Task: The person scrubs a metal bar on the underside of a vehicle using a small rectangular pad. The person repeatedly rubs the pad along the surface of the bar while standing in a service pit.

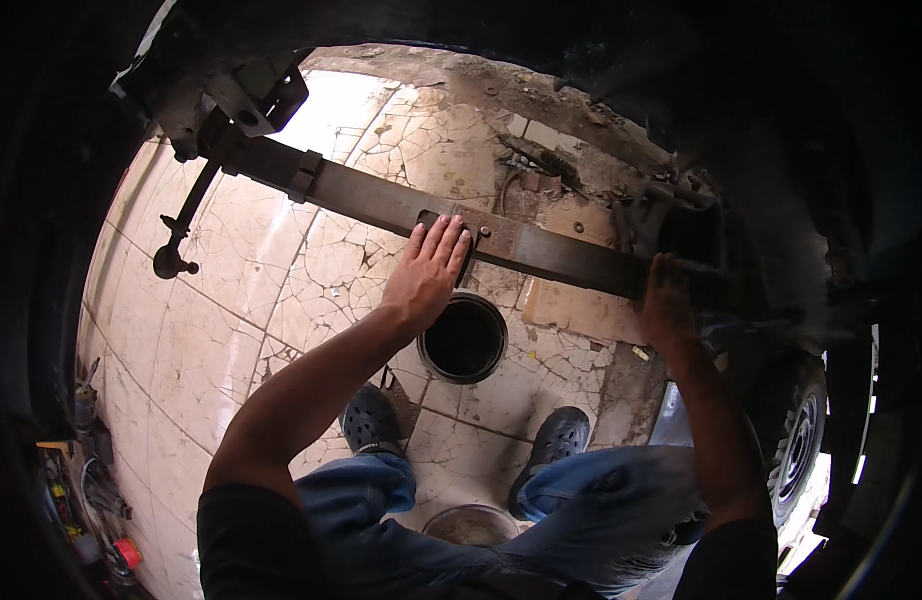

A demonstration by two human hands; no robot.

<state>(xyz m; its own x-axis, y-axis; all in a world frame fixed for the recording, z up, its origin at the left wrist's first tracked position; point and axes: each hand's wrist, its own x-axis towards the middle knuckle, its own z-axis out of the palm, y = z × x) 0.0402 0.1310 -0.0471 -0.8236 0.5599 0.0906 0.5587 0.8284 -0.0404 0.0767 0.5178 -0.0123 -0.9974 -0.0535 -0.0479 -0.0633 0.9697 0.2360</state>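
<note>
A long dark steel leaf spring (381,200) runs from upper left to right under a vehicle's body. My left hand (428,270) lies flat on its middle, fingers together over a small clamp plate. My right hand (665,300) grips the spring further right, near where it disappears into dark suspension parts. A shackle and bracket (251,100) hold the spring's left end, with a thin rod (181,225) hanging below it.
Below is a cracked tiled floor (231,320) with a round open hole (465,338). My two dark shoes (371,420) stand on either side of a metal bowl (471,522). A wheel (801,445) sits at right, and tools lie at lower left (91,490).
</note>
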